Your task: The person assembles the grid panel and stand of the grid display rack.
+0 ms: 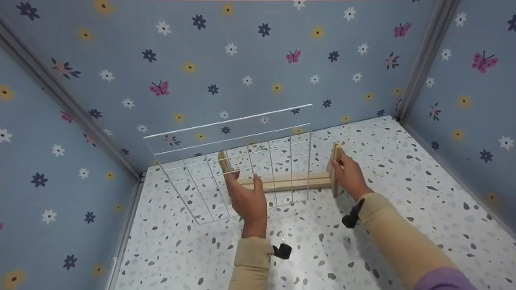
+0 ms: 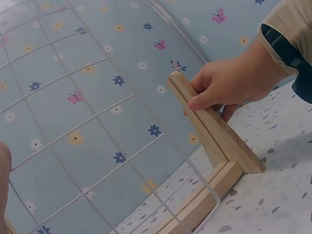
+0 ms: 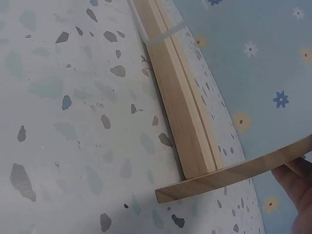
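A pale wooden stand (image 1: 294, 183) lies on the speckled surface, with a grooved base bar and an upright at each end. My right hand (image 1: 350, 174) pinches its right upright (image 2: 214, 131) between thumb and fingers near the top. At the left upright (image 1: 224, 161), my left hand (image 1: 249, 201) has its fingers curled round the wood, thumb pointing up. A white wire grid (image 1: 227, 121) stands tilted in front of the stand and reaches left past it. Its wires overlap the left hand; whether that hand grips it too I cannot tell. Only a sliver of the left hand shows in the left wrist view.
The speckled white surface (image 1: 403, 177) is enclosed by blue panels (image 1: 258, 52) printed with flowers and butterflies at the back and both sides. Grey metal strips (image 1: 76, 104) run along the panel corners. A black wrist camera (image 1: 283, 250) sits at the left cuff.
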{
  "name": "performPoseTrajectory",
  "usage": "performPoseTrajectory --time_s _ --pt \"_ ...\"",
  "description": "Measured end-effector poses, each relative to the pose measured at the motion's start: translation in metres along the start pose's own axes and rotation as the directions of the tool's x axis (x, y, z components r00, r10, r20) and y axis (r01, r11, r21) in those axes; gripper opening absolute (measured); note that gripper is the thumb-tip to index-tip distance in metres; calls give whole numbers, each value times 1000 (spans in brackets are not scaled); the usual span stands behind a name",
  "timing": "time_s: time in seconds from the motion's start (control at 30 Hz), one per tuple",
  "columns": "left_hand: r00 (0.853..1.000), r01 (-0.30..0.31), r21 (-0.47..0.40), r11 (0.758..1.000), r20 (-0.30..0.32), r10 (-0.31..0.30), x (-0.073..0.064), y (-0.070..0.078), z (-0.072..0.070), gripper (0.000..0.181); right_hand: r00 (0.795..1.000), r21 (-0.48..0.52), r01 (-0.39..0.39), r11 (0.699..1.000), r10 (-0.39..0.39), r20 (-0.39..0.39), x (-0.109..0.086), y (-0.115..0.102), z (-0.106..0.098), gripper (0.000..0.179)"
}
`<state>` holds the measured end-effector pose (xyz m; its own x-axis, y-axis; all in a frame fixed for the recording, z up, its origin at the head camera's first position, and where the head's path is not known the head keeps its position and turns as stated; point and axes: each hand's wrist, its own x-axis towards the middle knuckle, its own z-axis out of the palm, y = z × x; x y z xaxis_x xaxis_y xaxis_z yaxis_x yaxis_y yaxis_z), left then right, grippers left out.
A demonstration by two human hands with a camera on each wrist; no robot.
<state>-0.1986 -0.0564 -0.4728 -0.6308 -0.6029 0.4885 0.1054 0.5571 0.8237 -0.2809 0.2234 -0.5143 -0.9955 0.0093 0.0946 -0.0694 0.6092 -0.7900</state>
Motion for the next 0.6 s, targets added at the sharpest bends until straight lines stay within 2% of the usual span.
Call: performPoseTrajectory --time_s 0.13,0.37,0.6 --pt "1000 14 9 1000 13 -14 5 2 -1 47 1000 -10 20 1000 -21 -2 -3 -4 6 27" --pt "1000 19 5 1000 23 -19 16 8 -5 47 1000 -12 7 1000 -7 10 -6 -9 11 22" --pt "1000 -12 1 1000 -13 12 27 13 -5 44 1000 4 7 1000 -7 27 -7 -10 14 34"
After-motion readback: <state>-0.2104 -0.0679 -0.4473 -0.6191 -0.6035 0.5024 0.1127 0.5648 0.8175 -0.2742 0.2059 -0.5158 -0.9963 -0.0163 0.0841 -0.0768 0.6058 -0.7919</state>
